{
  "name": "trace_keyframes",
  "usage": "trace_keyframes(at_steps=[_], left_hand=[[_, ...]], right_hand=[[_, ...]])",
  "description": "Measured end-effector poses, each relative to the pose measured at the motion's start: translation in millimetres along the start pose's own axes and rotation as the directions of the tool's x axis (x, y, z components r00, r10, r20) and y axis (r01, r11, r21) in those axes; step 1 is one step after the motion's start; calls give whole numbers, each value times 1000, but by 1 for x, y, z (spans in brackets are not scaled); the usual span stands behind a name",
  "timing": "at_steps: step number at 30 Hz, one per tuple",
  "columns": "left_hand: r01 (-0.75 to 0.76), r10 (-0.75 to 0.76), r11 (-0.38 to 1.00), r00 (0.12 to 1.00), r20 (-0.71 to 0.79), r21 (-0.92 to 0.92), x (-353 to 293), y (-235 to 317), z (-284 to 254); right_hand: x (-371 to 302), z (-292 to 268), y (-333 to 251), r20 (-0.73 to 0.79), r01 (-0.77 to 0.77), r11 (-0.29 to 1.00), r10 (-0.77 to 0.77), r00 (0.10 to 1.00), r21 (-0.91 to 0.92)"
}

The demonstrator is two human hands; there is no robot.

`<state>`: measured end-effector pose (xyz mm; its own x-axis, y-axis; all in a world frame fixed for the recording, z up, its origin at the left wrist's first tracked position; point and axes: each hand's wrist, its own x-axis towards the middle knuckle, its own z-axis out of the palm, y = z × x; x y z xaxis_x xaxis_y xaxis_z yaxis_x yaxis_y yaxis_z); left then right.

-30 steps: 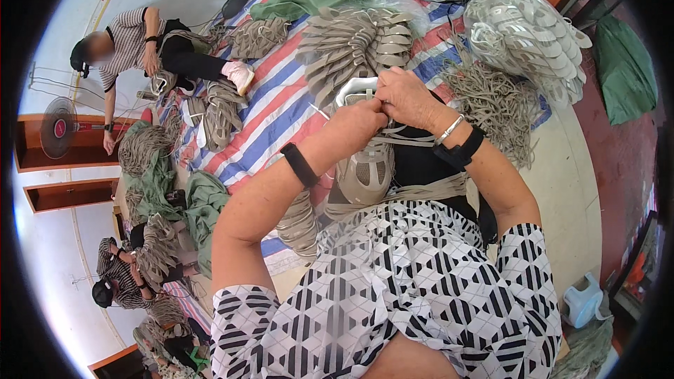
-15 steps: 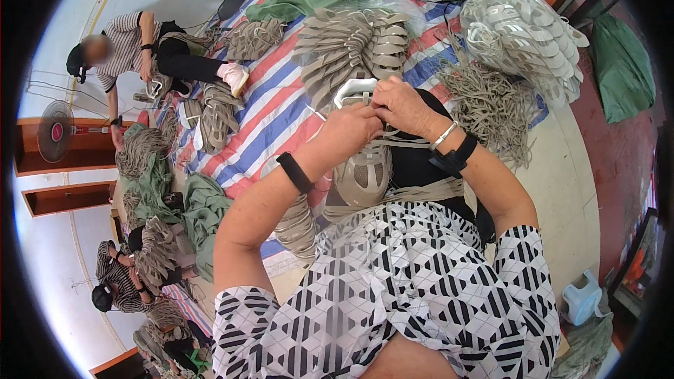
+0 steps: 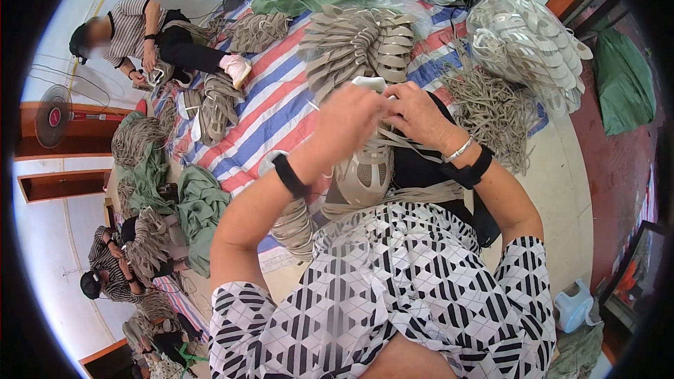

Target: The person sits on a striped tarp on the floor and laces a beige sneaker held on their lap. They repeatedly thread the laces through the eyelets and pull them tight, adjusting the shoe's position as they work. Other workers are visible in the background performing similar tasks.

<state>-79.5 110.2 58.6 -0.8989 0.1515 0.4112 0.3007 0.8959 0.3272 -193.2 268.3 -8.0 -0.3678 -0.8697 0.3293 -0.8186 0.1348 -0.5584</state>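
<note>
A beige shoe [image 3: 363,177] with a mesh toe rests on my lap, its toe turned toward me. The white lining of its collar [image 3: 370,83] shows beyond my hands. Over the shoe's lacing, my right hand [image 3: 423,118] is closed, thumb and fingers pinching a beige shoelace [image 3: 409,142]. My left hand [image 3: 349,121] is close against the right fingertips. Motion smears its curled fingers, so its grip is unclear. Both hands cover the upper eyelets.
Fanned beige shoe uppers [image 3: 359,45] lie ahead on a striped sheet [image 3: 270,123]. Loose laces [image 3: 491,109] are heaped at right beside plastic-wrapped shoe parts [image 3: 523,45]. A laced stack [image 3: 293,228] stands by my left elbow. Co-workers [image 3: 133,35] sit at left, near a fan [image 3: 53,116].
My left hand has shifted slightly left and blurred over the shoe, covering more of its white collar. The right hand stays pinched near the lacing. The far-left co-worker's outstretched arm has drawn in.
</note>
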Motion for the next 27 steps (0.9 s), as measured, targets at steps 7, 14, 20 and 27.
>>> trace_keyframes(at_steps=[7,14,20,27], left_hand=[[9,-104,972,913,395,236,-14,-34,2],[134,-199,975,881,429,176,-20,-43,9],[184,-212,977,880,424,106,-23,-46,13],[165,-190,982,886,424,94,-26,-52,17]], right_hand=[[6,2,-16,146,15,976,17,989,-215],[15,4,-29,185,86,978,-51,981,-188],[-6,24,-16,-52,-126,990,130,990,67],[-10,45,-28,-240,-91,995,98,966,40]])
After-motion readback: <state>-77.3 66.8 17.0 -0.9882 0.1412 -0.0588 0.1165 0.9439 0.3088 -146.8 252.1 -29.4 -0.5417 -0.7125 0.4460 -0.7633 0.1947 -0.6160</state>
